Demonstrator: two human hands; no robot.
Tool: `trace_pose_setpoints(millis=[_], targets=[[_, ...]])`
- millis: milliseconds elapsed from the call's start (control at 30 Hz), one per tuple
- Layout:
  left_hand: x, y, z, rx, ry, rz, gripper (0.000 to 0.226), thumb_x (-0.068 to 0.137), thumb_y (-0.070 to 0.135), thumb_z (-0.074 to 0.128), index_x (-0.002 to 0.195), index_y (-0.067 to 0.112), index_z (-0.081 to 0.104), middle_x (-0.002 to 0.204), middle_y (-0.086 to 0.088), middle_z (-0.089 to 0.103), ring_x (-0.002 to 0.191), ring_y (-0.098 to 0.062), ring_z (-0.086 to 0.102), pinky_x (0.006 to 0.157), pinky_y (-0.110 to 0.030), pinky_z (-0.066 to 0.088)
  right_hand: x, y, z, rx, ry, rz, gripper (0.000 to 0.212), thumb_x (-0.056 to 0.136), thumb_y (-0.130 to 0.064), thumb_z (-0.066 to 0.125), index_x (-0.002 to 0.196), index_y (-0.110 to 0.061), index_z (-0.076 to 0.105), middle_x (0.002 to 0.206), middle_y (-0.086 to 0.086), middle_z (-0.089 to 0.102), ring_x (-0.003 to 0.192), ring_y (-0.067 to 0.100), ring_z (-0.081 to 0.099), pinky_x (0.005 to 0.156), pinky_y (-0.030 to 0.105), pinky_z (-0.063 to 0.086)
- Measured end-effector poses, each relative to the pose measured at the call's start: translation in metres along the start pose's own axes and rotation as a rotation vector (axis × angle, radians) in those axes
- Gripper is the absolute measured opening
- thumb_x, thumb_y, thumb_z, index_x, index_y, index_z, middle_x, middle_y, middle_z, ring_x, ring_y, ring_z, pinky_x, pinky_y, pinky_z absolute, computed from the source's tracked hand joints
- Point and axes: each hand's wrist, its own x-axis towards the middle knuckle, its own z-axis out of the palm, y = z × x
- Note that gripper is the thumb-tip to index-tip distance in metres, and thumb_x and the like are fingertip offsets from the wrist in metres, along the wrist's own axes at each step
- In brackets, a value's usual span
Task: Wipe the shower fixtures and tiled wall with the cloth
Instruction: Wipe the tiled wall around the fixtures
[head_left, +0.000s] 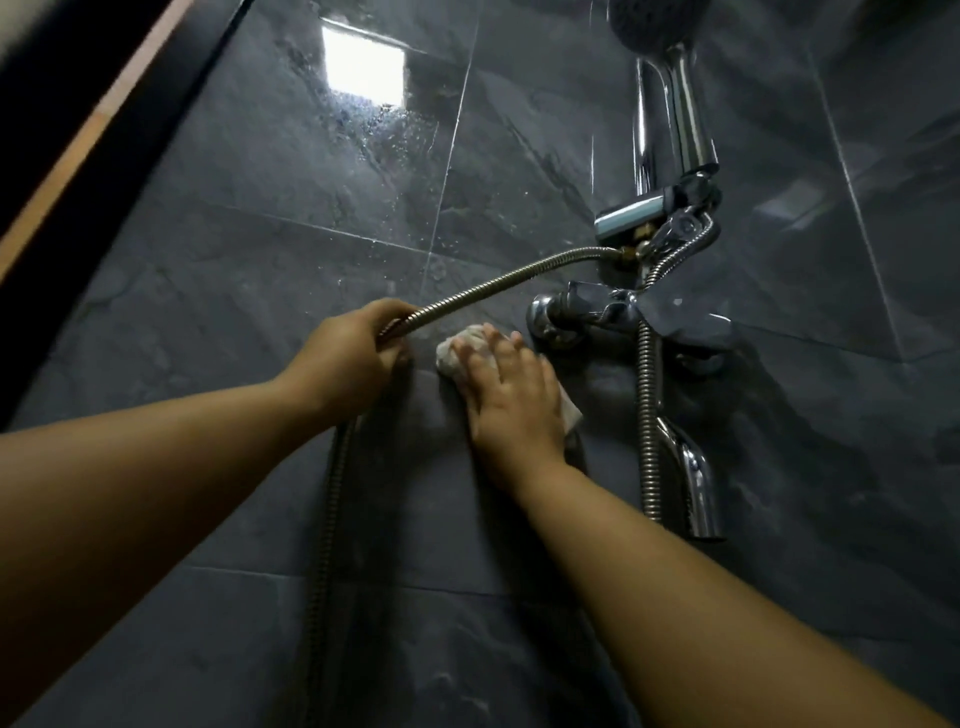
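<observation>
My right hand (511, 395) lies flat with straight fingers on a white cloth (457, 349), pressing it against the dark grey tiled wall (260, 218) just left of the chrome mixer tap (613, 317). My left hand (353, 353) grips the metal shower hose (498, 283) and holds it away from the wall, to the left of the cloth. The hose runs from my fist up to the holder and hangs down below my wrist. Most of the cloth is hidden under my right palm.
A chrome hand shower (670, 104) sits in its bracket (654, 208) above the tap. A second hose (647, 415) and the chrome spout (696, 478) hang below the tap. Water drops speckle the upper tiles. A dark frame with a wooden strip (78, 145) borders the left.
</observation>
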Motion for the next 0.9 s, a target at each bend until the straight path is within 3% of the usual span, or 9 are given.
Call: trace_pose_setpoints(millis=[133, 200, 367, 433, 533, 600, 700, 800, 900], targets=[[0.000, 0.004, -0.006, 0.137, 0.088, 0.074, 0.028, 0.090, 0.015, 0.059, 0.118, 0.015, 0.062, 0.107, -0.008, 0.067, 0.099, -0.024, 0.062, 0.086, -0.032, 0.046, -0.015, -0.021, 0.013, 0.046, 0.120, 0.118, 0.046, 0.094, -0.029, 0.040, 0.140, -0.032, 0.039, 0.151, 0.005, 0.030, 0.139, 0.029, 0.025, 0.115, 0.041, 0.003], [-0.005, 0.005, -0.005, 0.215, 0.056, 0.075, 0.028, 0.090, 0.019, 0.059, 0.118, 0.019, 0.061, 0.106, -0.008, 0.068, 0.097, -0.025, 0.062, 0.084, -0.034, 0.047, -0.048, -0.030, 0.023, 0.072, 0.119, -0.035, 0.048, 0.083, -0.035, 0.042, 0.130, -0.028, 0.048, 0.141, 0.009, 0.046, 0.130, 0.032, 0.039, 0.111, 0.043, 0.012], [-0.021, 0.011, -0.005, 0.346, -0.039, -0.001, 0.035, 0.090, 0.027, 0.060, 0.124, 0.024, 0.057, 0.113, -0.006, 0.066, 0.102, -0.025, 0.060, 0.085, -0.035, 0.049, -0.108, -0.001, 0.021, 0.015, 0.026, -0.463, 0.051, 0.082, -0.031, 0.041, 0.133, -0.032, 0.040, 0.141, 0.005, 0.048, 0.130, 0.030, 0.039, 0.109, 0.043, 0.024], [-0.024, 0.015, -0.009, 0.386, -0.133, -0.045, 0.038, 0.088, 0.028, 0.062, 0.125, 0.025, 0.055, 0.108, -0.004, 0.065, 0.093, -0.021, 0.060, 0.080, -0.035, 0.049, -0.089, 0.006, 0.016, 0.027, 0.091, -0.300, 0.051, 0.081, -0.030, 0.045, 0.132, -0.032, 0.041, 0.140, 0.006, 0.049, 0.129, 0.032, 0.043, 0.109, 0.044, 0.027], [-0.031, 0.016, -0.007, 0.367, -0.213, -0.098, 0.041, 0.083, 0.028, 0.067, 0.122, 0.024, 0.056, 0.091, 0.003, 0.061, 0.078, -0.012, 0.057, 0.068, -0.026, 0.046, -0.056, -0.004, 0.009, 0.221, 0.094, 0.138, 0.047, 0.083, -0.026, 0.048, 0.130, -0.027, 0.053, 0.143, 0.007, 0.044, 0.135, 0.033, 0.035, 0.112, 0.045, 0.015], [-0.039, 0.016, -0.001, 0.341, -0.215, -0.116, 0.040, 0.081, 0.029, 0.069, 0.119, 0.023, 0.058, 0.094, 0.001, 0.065, 0.081, -0.013, 0.060, 0.070, -0.027, 0.047, -0.064, -0.012, 0.009, 0.213, 0.084, 0.069, 0.045, 0.081, -0.019, 0.052, 0.126, -0.023, 0.057, 0.138, 0.010, 0.049, 0.132, 0.034, 0.038, 0.113, 0.044, 0.015], [-0.045, 0.014, 0.008, 0.309, -0.206, -0.152, 0.038, 0.079, 0.032, 0.071, 0.115, 0.022, 0.061, 0.101, -0.004, 0.068, 0.088, -0.018, 0.063, 0.080, -0.033, 0.051, -0.099, -0.006, 0.006, 0.276, 0.088, -0.163, 0.043, 0.076, -0.019, 0.055, 0.118, -0.025, 0.059, 0.127, 0.005, 0.058, 0.120, 0.029, 0.049, 0.106, 0.045, 0.034], [-0.047, 0.011, 0.015, 0.239, -0.220, -0.192, 0.039, 0.078, 0.034, 0.072, 0.113, 0.021, 0.061, 0.102, -0.002, 0.069, 0.083, -0.014, 0.064, 0.077, -0.029, 0.051, -0.098, -0.009, -0.019, 0.716, 0.238, 0.000, 0.041, 0.086, -0.017, 0.051, 0.126, -0.026, 0.056, 0.131, -0.001, 0.055, 0.124, 0.016, 0.049, 0.105, 0.042, 0.039], [-0.051, 0.013, 0.019, 0.203, -0.309, -0.144, 0.046, 0.076, 0.044, 0.070, 0.116, 0.024, 0.059, 0.102, 0.008, 0.061, 0.086, -0.009, 0.056, 0.078, -0.023, 0.045, -0.065, -0.030, -0.049, 0.848, 0.460, 0.027, 0.041, 0.090, -0.009, 0.054, 0.129, -0.022, 0.054, 0.135, -0.002, 0.050, 0.128, 0.014, 0.045, 0.107, 0.039, 0.038]])
